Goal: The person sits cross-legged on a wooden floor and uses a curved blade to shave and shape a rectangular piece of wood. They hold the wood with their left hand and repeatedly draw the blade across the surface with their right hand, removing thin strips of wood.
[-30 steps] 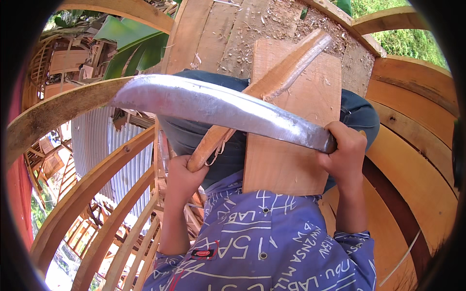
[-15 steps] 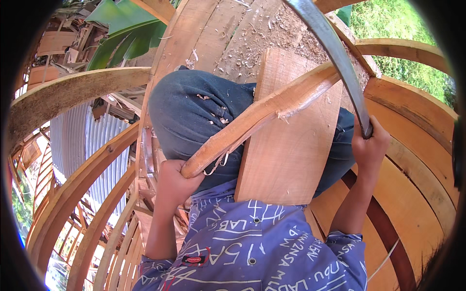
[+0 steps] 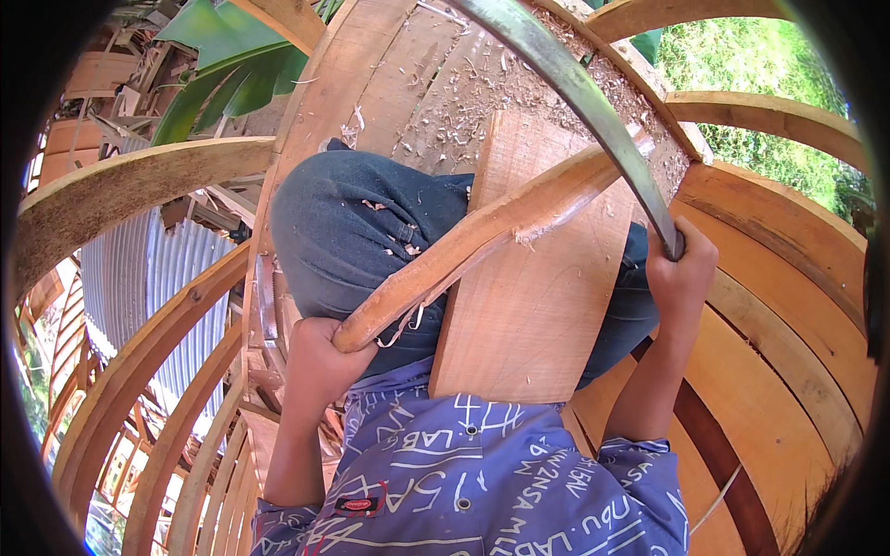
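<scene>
My left hand [image 3: 329,361] is closed round the near end of a long, partly shaved piece of wood [image 3: 464,239]. The wood slants up to the right across a flat board [image 3: 538,306], and curled shavings hang from its lower edge. My right hand [image 3: 681,264] grips the lower end of a machete [image 3: 593,120], hiding most of its handle. The long dark blade curves up and to the left, passing over the far end of the wood. Whether its edge touches the wood I cannot tell. The board lies between my bent legs, against my shirt.
Wood shavings [image 3: 464,111] litter the planks ahead. Curved wooden ribs [image 3: 139,181] rise at the left, with corrugated metal sheets [image 3: 158,278] beyond them. Curved side planks [image 3: 788,343] run along the right. A large green leaf [image 3: 232,65] hangs at the upper left.
The machete's blade has swung a little left over the wood's far end. The whole view has shifted slightly, and my left hand keeps the same hold on the wood.
</scene>
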`<state>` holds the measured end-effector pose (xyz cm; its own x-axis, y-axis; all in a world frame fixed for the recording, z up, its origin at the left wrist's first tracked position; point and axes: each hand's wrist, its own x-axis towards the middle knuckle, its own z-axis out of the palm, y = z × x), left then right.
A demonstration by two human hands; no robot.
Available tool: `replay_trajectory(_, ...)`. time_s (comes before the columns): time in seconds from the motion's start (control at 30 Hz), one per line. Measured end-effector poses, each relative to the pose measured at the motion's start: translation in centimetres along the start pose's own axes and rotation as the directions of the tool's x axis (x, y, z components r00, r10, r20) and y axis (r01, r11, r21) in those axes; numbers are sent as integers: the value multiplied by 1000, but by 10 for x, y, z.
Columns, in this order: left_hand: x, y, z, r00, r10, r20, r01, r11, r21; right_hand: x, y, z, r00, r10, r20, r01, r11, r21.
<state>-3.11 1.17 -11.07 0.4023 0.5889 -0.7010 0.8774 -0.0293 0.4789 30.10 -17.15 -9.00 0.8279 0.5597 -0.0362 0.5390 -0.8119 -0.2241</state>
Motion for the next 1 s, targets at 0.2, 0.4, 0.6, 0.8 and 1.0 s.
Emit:
replay_trajectory(0.2, 4, 1, 1, 1000, 21, -15, -20, 999, 29, -14, -38, 14, 988, -153, 18, 145, 966, 214)
replay_trajectory(0.4, -2, 22, 0, 998, -28, -56, 28, 1000, -13, 1, -36, 15, 973, -226, -43, 228, 973, 27)
replay_trajectory(0.6, 1, 25, 8, 994, -37, -100, 44, 997, 65, 4, -21, 18, 972, -212, -105, 213, 977, 3)
replay_trajectory(0.8, 6, 16, 6, 997, -35, -63, 39, 996, 75, 13, 17, 9, 957, -195, -216, 158, 971, -177)
replay_trajectory(1.0, 7, 14, 6, 999, 3, -50, -1, 999, 39, 25, 74, -16, 959, 154, -239, -170, 984, -47)
